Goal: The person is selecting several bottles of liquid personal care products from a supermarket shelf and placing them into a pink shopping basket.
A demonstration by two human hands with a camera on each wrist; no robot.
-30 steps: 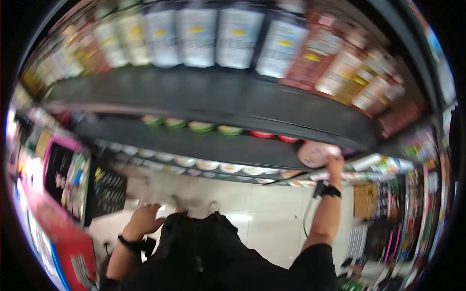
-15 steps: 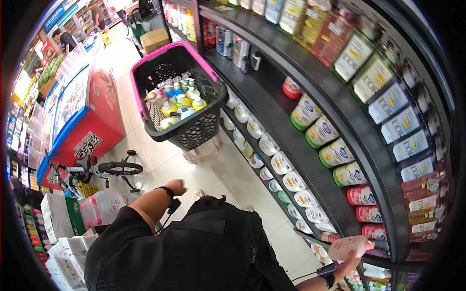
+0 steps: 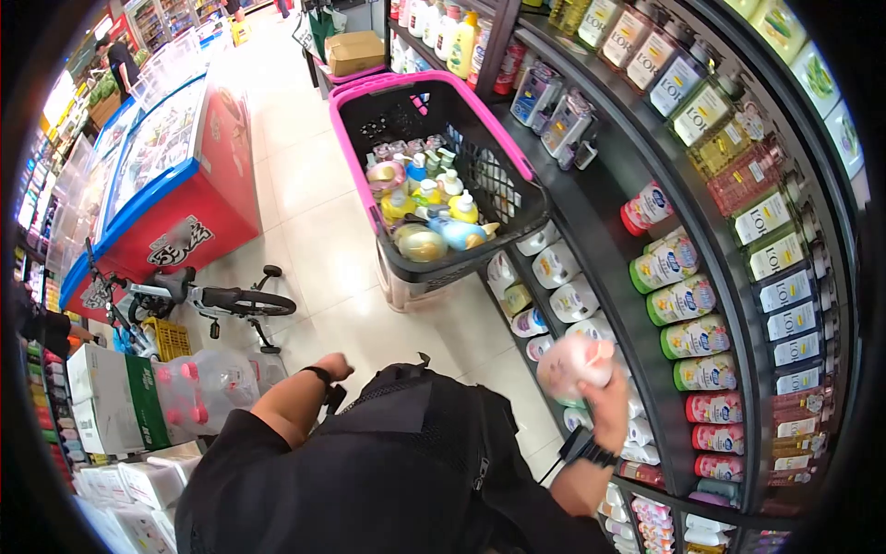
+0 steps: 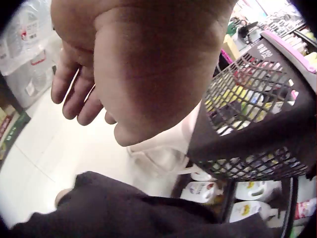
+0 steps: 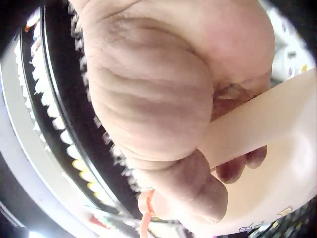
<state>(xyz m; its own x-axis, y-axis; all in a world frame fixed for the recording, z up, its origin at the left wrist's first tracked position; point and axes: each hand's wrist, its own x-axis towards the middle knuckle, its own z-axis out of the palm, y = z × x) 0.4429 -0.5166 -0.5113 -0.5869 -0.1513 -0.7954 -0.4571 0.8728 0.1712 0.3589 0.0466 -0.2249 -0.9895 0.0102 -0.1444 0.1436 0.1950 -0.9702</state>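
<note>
A pale pink bottle [image 3: 561, 367] with a coral top is in my right hand [image 3: 604, 404], in front of the right-hand shelves. In the right wrist view, the fingers and thumb curl round the bottle's handle [image 5: 267, 121], and part of the bottle lies outside the frame. My left hand [image 3: 334, 366] hangs beside my body and holds nothing. Its fingers [image 4: 74, 96] are loosely bent in the left wrist view. Ahead stands a black basket [image 4: 223, 144] with a pink rim, holding several pump bottles [image 3: 426, 194] and other containers.
Shelves on the right carry red and green tubs [image 3: 701, 337], white bottles [image 3: 574, 301] and boxed pump bottles [image 3: 789, 295]. To the left are a red chest freezer [image 3: 208, 185], a small bicycle [image 3: 231, 300] and stacked cartons [image 3: 101, 397]. Pale floor tiles [image 3: 323, 319] lie between.
My right hand has drawn the pink bottle off the lower shelf and carried it toward the basket. The head view has swung left to face the basket. My left hand stays low and holds nothing.
</note>
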